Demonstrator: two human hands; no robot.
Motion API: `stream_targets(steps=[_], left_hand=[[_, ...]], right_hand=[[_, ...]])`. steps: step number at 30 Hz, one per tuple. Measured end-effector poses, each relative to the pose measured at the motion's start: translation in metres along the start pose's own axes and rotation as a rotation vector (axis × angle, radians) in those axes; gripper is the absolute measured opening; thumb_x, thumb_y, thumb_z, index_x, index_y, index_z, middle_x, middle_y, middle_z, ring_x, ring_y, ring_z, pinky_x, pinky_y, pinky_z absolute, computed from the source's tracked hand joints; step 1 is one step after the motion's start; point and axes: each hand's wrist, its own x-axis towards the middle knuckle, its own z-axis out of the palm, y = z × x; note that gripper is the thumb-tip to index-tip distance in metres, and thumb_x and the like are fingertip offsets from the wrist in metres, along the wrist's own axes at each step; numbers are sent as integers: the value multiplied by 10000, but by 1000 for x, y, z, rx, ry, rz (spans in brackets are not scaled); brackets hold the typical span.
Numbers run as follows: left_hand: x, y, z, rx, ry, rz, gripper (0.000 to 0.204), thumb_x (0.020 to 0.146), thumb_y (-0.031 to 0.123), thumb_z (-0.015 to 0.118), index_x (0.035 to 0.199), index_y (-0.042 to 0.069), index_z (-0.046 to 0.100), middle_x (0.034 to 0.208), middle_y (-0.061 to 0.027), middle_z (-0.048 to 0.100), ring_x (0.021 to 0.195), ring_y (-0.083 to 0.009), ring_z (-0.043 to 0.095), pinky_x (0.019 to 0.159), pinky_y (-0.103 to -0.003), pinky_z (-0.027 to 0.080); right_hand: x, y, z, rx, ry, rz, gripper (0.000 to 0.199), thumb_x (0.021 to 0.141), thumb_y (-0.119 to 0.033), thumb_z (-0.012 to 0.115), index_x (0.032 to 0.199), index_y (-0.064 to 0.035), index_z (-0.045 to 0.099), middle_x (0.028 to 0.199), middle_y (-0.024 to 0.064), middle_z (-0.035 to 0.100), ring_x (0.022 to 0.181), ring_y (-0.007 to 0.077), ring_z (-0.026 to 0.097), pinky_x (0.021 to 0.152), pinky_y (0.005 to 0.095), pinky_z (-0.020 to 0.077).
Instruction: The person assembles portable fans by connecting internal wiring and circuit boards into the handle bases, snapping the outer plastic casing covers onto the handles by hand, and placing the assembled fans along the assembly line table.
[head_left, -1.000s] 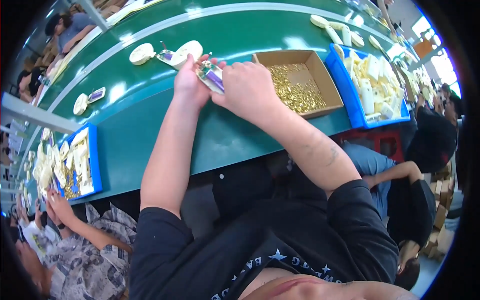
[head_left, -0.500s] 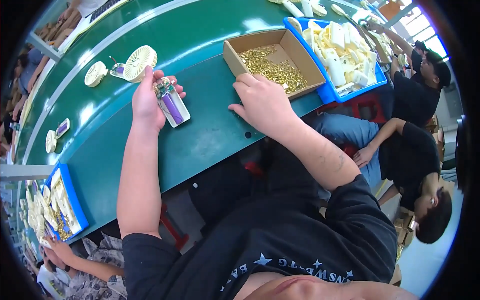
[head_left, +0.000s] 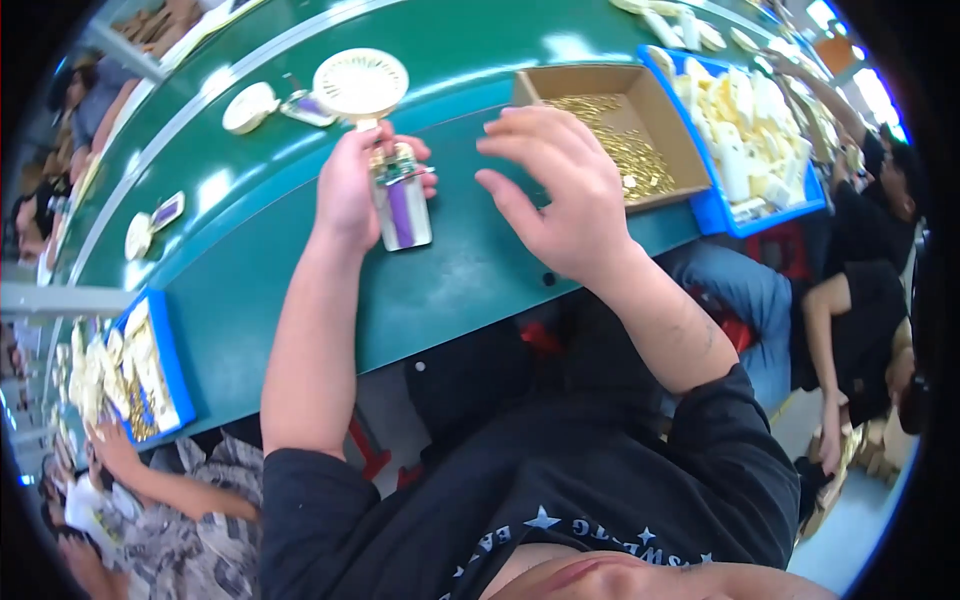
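My left hand is closed around a half-open handheld fan, its round cream grille pointing away from me. The fan's handle shell lies open toward me, showing a purple battery and a small green circuit board with thin wires. My right hand hovers over the table at the left side of a cardboard box, fingers spread and nothing seen in them. Many small brass-coloured pieces lie in that box; my hand hides its near left corner.
A blue tray of cream plastic shells adjoins the box. Partly built fans lie on the green table at the left. Another blue tray stands at the lower left by a co-worker's hand. A person sits at right.
My right hand has drawn back from the box's edge and its fingers have spread. The fan in my left hand has turned more upright. The whole view has shifted.
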Motion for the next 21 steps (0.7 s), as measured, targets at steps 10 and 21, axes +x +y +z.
stream_targets(steps=[10,21], left_hand=[[-37,21,16,118,-106,2,233,1000,254,378,987,66,515,861,-134,665,668,-260,681,612,-385,598],[-44,10,0,219,-114,121,339,1012,54,426,1343,35,359,1161,-204,637,1005,-303,683,869,-398,573]], right_hand=[[72,-25,79,1946,-272,952,415,1005,-360,597,1214,-1,605,1046,95,683,884,121,622,772,278,512],[69,-26,88,1739,158,690,361,994,-227,635,1277,-19,552,1191,79,662,1038,156,638,923,341,508]])
